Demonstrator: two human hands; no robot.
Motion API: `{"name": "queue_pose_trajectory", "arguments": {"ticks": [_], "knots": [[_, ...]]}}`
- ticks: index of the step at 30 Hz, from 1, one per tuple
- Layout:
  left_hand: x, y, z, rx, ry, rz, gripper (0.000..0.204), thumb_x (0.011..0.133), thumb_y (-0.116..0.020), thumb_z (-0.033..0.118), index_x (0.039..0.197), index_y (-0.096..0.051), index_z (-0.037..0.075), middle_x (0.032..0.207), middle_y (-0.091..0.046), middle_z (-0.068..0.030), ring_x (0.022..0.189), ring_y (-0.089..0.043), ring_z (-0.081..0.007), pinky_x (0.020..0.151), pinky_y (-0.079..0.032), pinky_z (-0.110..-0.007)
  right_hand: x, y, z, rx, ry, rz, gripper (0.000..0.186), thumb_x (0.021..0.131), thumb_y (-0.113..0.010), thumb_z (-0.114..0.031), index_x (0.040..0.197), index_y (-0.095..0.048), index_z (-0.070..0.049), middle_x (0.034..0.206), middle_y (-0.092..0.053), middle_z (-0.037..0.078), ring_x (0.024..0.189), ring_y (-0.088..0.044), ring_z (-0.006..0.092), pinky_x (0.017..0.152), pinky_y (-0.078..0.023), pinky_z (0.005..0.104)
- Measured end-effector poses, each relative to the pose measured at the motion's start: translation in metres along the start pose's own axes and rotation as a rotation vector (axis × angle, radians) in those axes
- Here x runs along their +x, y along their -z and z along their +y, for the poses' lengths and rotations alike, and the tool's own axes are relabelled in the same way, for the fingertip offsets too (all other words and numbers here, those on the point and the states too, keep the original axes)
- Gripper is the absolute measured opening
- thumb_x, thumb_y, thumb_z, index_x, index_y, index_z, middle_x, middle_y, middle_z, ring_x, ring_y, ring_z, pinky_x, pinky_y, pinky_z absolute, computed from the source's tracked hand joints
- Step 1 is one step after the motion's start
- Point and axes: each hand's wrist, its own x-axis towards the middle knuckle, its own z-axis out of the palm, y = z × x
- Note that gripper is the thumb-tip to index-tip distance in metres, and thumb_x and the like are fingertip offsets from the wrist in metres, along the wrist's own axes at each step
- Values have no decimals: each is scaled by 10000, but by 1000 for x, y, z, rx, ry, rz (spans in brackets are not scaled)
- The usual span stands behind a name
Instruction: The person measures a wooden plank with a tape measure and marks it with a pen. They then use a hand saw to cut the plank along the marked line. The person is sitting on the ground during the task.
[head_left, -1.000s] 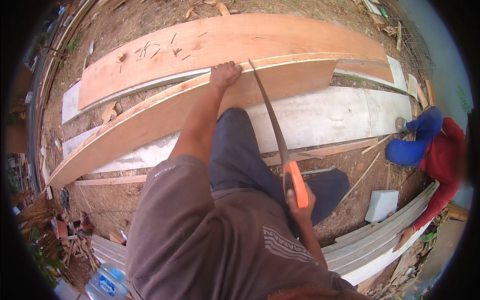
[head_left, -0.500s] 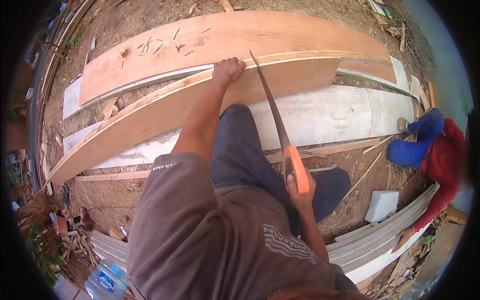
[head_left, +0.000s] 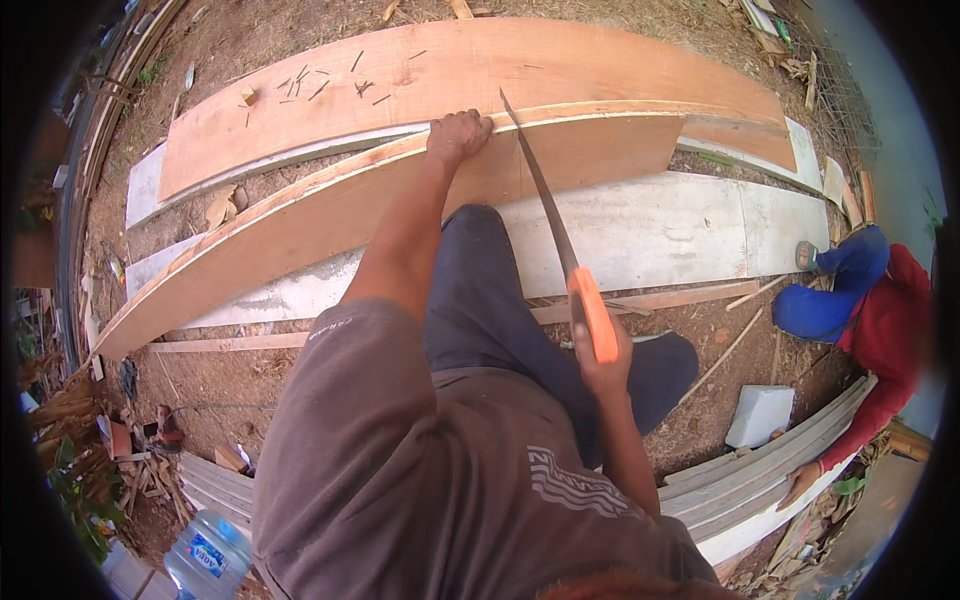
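A long plywood-faced panel [head_left: 300, 232] stands on edge in front of me, its pale wooden edge facing up. My left hand [head_left: 461, 137] grips that upper edge, fingers curled over it, just left of the cutting spot. In my right hand [head_left: 604, 362] is the orange handle of a handsaw [head_left: 550, 215]. Its blade slants away from me and crosses the panel's upper edge, with the tip beyond it. A faint line runs down the panel's face near the blade. My bent knee [head_left: 472, 235] is against or close to the panel; contact is unclear.
Behind the panel lies a plywood sheet [head_left: 600, 62] with several nail-like dark pieces and a small wood block [head_left: 248, 96]. Whitish boards [head_left: 690, 222] lie below. At right, a person in red [head_left: 890, 330] touches stacked grey planks [head_left: 760, 470]. A water jug [head_left: 208, 555] stands lower left.
The saw has slid slightly away from me along its slant, and my right hand has moved forward with it. My left hand keeps its hold on the panel.
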Motion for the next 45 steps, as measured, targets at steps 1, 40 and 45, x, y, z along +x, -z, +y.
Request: {"name": "queue_pose_trajectory", "arguments": {"ticks": [1,40,45], "knots": [[5,2,-1,-11,2,-17,502,1013,-365,405,1180,-655,31,1235,-683,-187,1178,-640,-374,994,-455,-597,-37,20,-10,-52,87,9,392,888,-690,-121,1219,-640,83,921,-715,169,852,-728,268,798,-556,348],[-13,7,5,93,-56,35,327,1026,-415,331,1159,-681,193,1286,-645,-125,1165,-643,-382,937,-502,-616,192,-87,18,114,-99,-26,256,922,-694,-214,980,-651,32,721,-586,111,691,-558,191,653,-471,365],[0,4,-2,56,-79,-7,397,1012,-410,368,1164,-678,118,1264,-672,-137,1141,-653,-401,974,-476,-617,23,-16,-1,-38,6,5,343,904,-683,-152,1183,-653,46,939,-698,156,831,-673,231,771,-528,364]]}}
